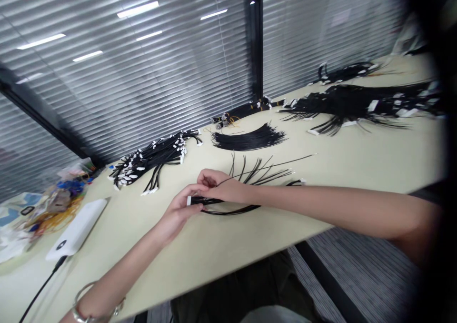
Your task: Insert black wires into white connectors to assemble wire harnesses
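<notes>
A white connector (189,200) with several black wires is gripped between the thumb and fingers of my left hand (180,211). My right hand (223,186) is closed in a pinch close to the connector, on what looks like a thin black wire (296,159) running off to the right; its fingertips are partly hidden. Loose black wire ends (255,169) fan out behind my right hand and forearm. More of the held black wires (235,212) curve under the right wrist, and a second white connector (303,182) shows beyond the forearm.
Behind my hands lies a sheaf of loose black wires (248,138). Cables with white connectors (153,158) are heaped to the left, more black cables (346,101) to the right. A white power bank (76,230) with a cord and some plastic bags (21,213) occupy the table's left side.
</notes>
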{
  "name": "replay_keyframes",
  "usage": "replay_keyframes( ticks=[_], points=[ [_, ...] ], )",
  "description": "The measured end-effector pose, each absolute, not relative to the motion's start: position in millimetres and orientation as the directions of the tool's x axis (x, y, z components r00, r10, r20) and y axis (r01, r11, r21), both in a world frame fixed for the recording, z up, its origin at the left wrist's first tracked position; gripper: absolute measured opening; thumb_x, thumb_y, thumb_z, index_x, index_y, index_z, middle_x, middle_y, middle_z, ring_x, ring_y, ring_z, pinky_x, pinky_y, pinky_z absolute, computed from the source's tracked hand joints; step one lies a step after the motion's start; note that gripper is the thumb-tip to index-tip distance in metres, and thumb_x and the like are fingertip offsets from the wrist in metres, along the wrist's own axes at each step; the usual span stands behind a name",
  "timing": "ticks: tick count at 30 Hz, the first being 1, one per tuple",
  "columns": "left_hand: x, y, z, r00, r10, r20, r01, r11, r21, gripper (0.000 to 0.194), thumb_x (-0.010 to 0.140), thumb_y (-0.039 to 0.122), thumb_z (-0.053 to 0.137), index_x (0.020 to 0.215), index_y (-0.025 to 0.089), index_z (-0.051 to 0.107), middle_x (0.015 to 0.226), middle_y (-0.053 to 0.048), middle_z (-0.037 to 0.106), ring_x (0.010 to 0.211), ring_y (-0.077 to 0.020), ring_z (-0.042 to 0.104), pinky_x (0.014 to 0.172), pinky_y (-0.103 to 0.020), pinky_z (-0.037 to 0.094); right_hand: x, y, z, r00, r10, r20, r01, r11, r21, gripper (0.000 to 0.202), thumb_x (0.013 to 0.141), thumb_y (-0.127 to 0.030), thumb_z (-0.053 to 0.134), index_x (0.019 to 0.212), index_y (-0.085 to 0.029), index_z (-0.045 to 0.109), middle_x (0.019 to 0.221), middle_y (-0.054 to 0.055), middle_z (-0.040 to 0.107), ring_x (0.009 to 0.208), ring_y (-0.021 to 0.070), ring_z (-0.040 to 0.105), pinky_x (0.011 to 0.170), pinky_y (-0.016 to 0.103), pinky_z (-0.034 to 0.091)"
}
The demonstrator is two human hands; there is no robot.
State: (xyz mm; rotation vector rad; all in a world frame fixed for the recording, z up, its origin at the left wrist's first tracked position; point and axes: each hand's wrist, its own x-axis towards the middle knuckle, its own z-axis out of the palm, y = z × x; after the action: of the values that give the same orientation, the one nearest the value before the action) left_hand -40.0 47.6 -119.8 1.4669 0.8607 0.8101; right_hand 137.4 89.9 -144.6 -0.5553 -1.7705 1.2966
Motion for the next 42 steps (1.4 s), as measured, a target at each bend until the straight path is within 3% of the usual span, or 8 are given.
replay_keyframes(
  ticks=[13, 20, 26, 42],
  points=[
    [-39.0, 47.2, -117.9, 0.485, 0.874, 0.008, 0.051, -0.037, 0.998, 0.035, 0.076, 0.011, 0.057, 0.107, 0.024, 0.059, 0.116, -0.005, 0.048, 0.104, -0.0225, 0.045, 0.083, -0.032, 0.043, 139.0, 88.5, -142.1, -0.518, 0.765, 0.384, -0.096, 0.394, -0.914, 0.014, 0.078, -0.028, 0.060, 0.083, -0.019, 0.051, 0.079, -0.002, 0.051, 0.069, 0.0095, 0.047, 0.062, 0.023, 0.038],
    [-39.0, 47.5, -119.8, 0.471, 0.882, 0.017, 0.052, -0.048, 0.997, 0.035, 0.074, 0.011, 0.058, 0.107, 0.024, 0.060, 0.110, -0.005, 0.050, 0.100, -0.0218, 0.046, 0.083, -0.032, 0.043, 136.0, 90.2, -145.1, -0.558, 0.752, 0.351, -0.152, 0.324, -0.934, 0.017, 0.077, -0.029, 0.061, 0.082, -0.019, 0.048, 0.074, -0.003, 0.050, 0.066, 0.0093, 0.046, 0.060, 0.023, 0.037],
    [-37.7, 46.0, -116.8, 0.471, 0.882, 0.001, 0.047, -0.026, 0.999, 0.035, 0.075, 0.012, 0.059, 0.108, 0.024, 0.059, 0.116, -0.005, 0.050, 0.098, -0.0209, 0.049, 0.082, -0.031, 0.042, 139.7, 86.8, -140.0, -0.515, 0.770, 0.377, -0.082, 0.394, -0.915, 0.015, 0.078, -0.030, 0.059, 0.084, -0.019, 0.051, 0.079, -0.002, 0.052, 0.069, 0.0098, 0.047, 0.063, 0.023, 0.038],
    [-37.0, 44.9, -115.3, 0.465, 0.885, 0.006, 0.051, -0.034, 0.998, 0.036, 0.074, 0.011, 0.058, 0.108, 0.023, 0.060, 0.116, -0.005, 0.051, 0.097, -0.0213, 0.051, 0.083, -0.032, 0.041, 139.7, 87.4, -139.9, -0.527, 0.756, 0.388, -0.087, 0.407, -0.909, 0.014, 0.079, -0.028, 0.057, 0.084, -0.019, 0.049, 0.076, -0.003, 0.049, 0.066, 0.0089, 0.045, 0.060, 0.023, 0.036]
  ],
)
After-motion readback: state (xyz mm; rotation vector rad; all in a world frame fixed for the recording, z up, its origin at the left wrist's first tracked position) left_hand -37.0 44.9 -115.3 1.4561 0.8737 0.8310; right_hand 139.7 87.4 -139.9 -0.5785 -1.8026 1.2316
